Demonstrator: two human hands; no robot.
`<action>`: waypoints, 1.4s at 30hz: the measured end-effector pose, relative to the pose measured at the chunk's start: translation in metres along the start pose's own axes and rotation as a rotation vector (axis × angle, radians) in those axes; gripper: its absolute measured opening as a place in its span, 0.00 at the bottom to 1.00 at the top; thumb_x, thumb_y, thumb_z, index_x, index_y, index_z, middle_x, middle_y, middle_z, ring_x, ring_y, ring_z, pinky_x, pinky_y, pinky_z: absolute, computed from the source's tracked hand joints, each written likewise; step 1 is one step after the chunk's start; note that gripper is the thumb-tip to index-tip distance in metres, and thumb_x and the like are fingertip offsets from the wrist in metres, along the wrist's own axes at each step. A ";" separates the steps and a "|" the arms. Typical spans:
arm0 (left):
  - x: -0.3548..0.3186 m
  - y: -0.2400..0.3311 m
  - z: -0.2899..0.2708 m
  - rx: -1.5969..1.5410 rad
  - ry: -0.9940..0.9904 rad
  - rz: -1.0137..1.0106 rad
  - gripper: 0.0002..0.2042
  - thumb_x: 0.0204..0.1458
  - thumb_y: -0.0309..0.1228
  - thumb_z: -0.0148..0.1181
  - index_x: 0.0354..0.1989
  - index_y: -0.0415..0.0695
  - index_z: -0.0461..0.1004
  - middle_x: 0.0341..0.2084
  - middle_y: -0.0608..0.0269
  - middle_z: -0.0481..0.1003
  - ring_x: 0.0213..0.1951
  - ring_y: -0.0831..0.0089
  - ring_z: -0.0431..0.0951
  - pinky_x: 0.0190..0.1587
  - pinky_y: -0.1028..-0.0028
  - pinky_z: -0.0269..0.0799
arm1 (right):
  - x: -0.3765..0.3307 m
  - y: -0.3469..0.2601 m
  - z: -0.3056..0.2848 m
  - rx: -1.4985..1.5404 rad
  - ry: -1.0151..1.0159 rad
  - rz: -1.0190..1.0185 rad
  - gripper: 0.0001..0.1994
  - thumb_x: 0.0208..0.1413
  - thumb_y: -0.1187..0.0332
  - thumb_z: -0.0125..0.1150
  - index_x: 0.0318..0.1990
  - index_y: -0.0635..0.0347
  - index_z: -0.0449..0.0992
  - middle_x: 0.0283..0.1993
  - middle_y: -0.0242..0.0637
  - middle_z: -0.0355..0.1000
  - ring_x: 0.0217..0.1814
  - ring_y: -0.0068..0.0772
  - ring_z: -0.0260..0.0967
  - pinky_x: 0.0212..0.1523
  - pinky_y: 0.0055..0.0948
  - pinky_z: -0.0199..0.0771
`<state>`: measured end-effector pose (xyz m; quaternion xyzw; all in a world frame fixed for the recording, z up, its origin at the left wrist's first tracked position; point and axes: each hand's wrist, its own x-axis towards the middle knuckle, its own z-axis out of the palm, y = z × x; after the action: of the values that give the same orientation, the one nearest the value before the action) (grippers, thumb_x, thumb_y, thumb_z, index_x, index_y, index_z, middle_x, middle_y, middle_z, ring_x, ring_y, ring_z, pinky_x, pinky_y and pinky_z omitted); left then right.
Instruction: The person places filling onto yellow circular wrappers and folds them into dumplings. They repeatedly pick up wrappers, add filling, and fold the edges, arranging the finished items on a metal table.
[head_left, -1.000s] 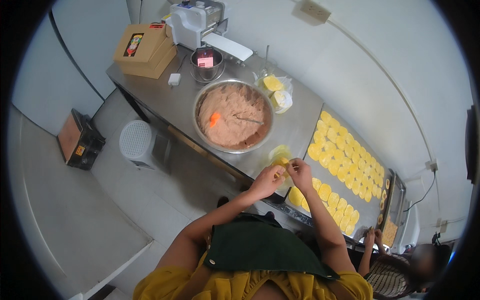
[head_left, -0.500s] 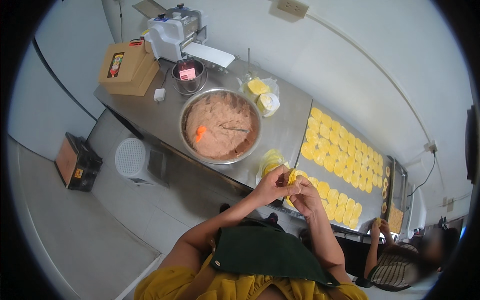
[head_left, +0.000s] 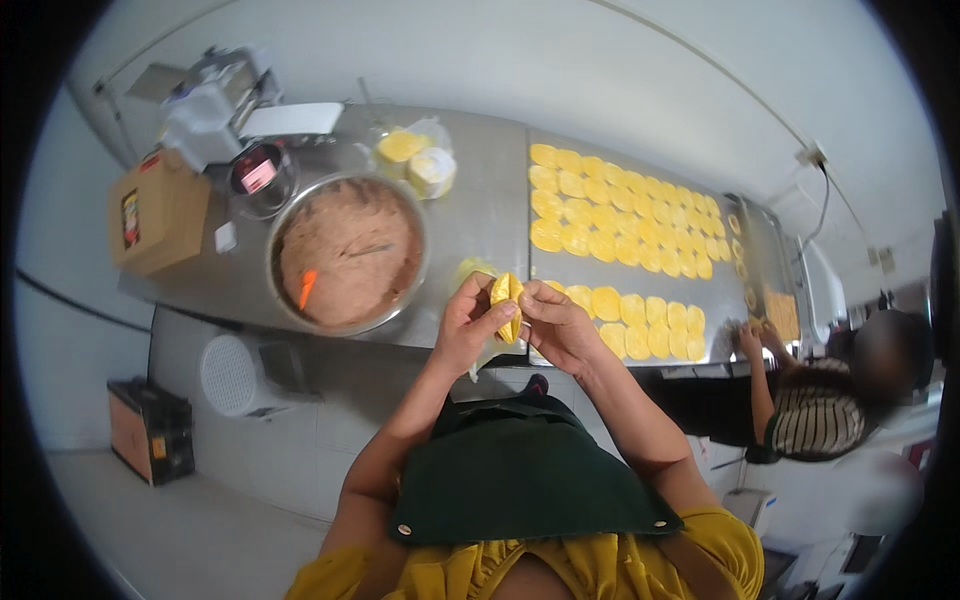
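Observation:
A small bundle of thin yellow dough wrappers (head_left: 508, 300) is held upright between my hands, in front of the table's near edge. My left hand (head_left: 466, 322) pinches its left side with thumb and fingers. On the other side my right hand (head_left: 562, 328) has its fingertips on the bundle's edge. Part of a plastic bag with yellow contents (head_left: 472, 268) shows just behind my left hand. Right of my hands, rows of round yellow wrappers (head_left: 600, 210) lie flat on the metal table (head_left: 480, 165), with a shorter group (head_left: 655, 325) nearer me.
To the left stands a steel bowl (head_left: 274, 262) of pinkish filling (head_left: 345, 285), with an orange-handled tool (head_left: 308, 287) in it. Behind are bagged wrapper stacks (head_left: 402, 147), a metal pot (head_left: 262, 190), a cardboard box (head_left: 170, 215) and a machine (head_left: 215, 115). A co-worker (head_left: 815, 415) stands at right.
The view has turned, so the table appears shifted left and straighter. The bundle, earlier seen nearly edge-on, now shows a broader, parted face between my fingers.

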<state>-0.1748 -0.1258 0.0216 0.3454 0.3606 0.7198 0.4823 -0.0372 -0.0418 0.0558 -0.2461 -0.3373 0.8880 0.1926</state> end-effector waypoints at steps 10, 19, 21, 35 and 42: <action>0.057 -0.074 0.076 0.236 0.027 -0.035 0.06 0.54 0.23 0.58 0.37 0.41 0.68 0.31 0.70 0.70 0.34 0.84 0.69 0.38 0.81 0.65 | -0.043 -0.054 -0.138 -0.744 0.554 -0.467 0.06 0.60 0.68 0.56 0.36 0.59 0.68 0.29 0.27 0.68 0.30 0.18 0.61 0.31 0.21 0.64; 0.095 -0.147 0.139 0.230 0.216 -0.341 0.06 0.53 0.20 0.54 0.38 0.41 0.68 0.33 0.67 0.72 0.35 0.81 0.71 0.40 0.79 0.67 | -0.157 -0.220 -0.463 -1.410 1.274 -0.486 0.09 0.53 0.71 0.56 0.41 0.61 0.77 0.32 0.52 0.74 0.35 0.50 0.74 0.36 0.37 0.72; 0.102 -0.164 0.162 0.222 0.292 -0.381 0.06 0.53 0.20 0.54 0.38 0.41 0.68 0.34 0.66 0.73 0.35 0.80 0.72 0.41 0.77 0.68 | -0.155 -0.250 -0.501 -1.160 1.209 -0.532 0.09 0.54 0.69 0.57 0.41 0.60 0.77 0.31 0.50 0.74 0.33 0.44 0.73 0.36 0.33 0.71; 0.124 -0.216 0.210 0.414 0.473 -0.481 0.09 0.51 0.27 0.60 0.41 0.44 0.70 0.30 0.70 0.71 0.32 0.81 0.70 0.30 0.79 0.65 | -0.106 -0.258 -0.685 -1.292 1.171 -0.331 0.15 0.50 0.69 0.61 0.46 0.62 0.76 0.38 0.45 0.76 0.39 0.42 0.74 0.42 0.35 0.72; 0.106 -0.187 0.211 0.037 0.563 -0.416 0.04 0.56 0.27 0.57 0.37 0.45 0.69 0.29 0.72 0.71 0.34 0.82 0.72 0.37 0.77 0.70 | -0.071 -0.200 -0.443 -1.090 0.644 -0.545 0.13 0.50 0.77 0.60 0.45 0.60 0.73 0.36 0.30 0.69 0.34 0.21 0.66 0.31 0.21 0.68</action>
<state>0.0556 0.0645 -0.0160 0.0611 0.5551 0.6665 0.4939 0.3068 0.2856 -0.0722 -0.4657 -0.7115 0.3943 0.3484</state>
